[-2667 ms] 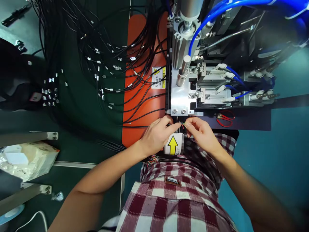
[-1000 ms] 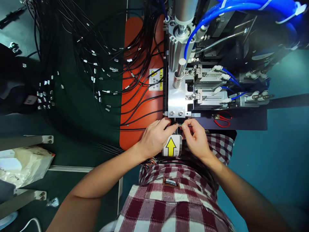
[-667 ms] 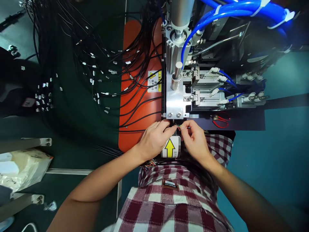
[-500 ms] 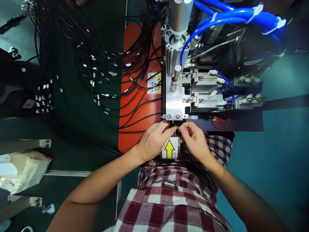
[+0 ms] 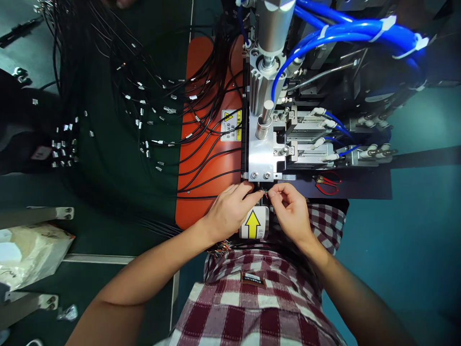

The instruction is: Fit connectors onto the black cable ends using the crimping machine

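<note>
Thin coloured wires [image 5: 265, 192] fan out at the end of a black cable, just below the machine's metal plate [image 5: 260, 161]. My left hand [image 5: 230, 206] is closed on the cable end from the left, with its thumb and finger at the wires. From the right, my right hand [image 5: 290, 206] pinches the wire tips between thumb and forefinger. Below the hands sits a white label with a yellow arrow [image 5: 253, 224]. The exact grip on each strand is too small to make out.
Black cables [image 5: 211, 158] cross the orange board [image 5: 201, 211] into the machine; many end in metal connectors on the dark green table. Red-handled snips [image 5: 327, 182] lie at the right. Blue air hoses [image 5: 334, 36] arch above. A plastic bag [image 5: 36, 252] is at the lower left.
The view has shifted slightly. My right fingers have shifted a little at the wires, and the strands look differently spread. My left hand keeps its place.
</note>
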{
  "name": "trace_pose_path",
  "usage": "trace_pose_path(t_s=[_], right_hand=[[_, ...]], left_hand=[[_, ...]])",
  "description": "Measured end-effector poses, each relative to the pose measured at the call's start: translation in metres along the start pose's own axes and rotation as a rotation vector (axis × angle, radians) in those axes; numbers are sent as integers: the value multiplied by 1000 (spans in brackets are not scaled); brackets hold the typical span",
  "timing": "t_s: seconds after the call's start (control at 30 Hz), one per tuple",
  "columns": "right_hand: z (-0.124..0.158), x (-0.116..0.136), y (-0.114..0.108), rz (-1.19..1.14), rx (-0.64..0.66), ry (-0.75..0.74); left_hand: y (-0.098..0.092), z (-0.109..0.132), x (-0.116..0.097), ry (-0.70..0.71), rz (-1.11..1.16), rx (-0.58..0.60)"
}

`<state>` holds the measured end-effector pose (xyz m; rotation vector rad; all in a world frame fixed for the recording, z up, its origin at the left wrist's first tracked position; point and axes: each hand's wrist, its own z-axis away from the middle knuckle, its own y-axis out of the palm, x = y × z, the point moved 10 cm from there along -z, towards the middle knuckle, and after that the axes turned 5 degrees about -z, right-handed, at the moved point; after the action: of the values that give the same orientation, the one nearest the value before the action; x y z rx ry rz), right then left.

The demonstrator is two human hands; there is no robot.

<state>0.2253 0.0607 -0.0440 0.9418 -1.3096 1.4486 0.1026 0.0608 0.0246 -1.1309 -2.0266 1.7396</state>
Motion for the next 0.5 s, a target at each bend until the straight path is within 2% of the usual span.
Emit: trace_pose_path(t_s=[0.23, 0.5], right_hand=[[0, 2, 0, 54, 12, 3], [0, 20, -4, 270, -30, -19]], left_hand=[[1, 0, 1, -10, 2, 2], [0, 0, 0, -10, 13, 13]])
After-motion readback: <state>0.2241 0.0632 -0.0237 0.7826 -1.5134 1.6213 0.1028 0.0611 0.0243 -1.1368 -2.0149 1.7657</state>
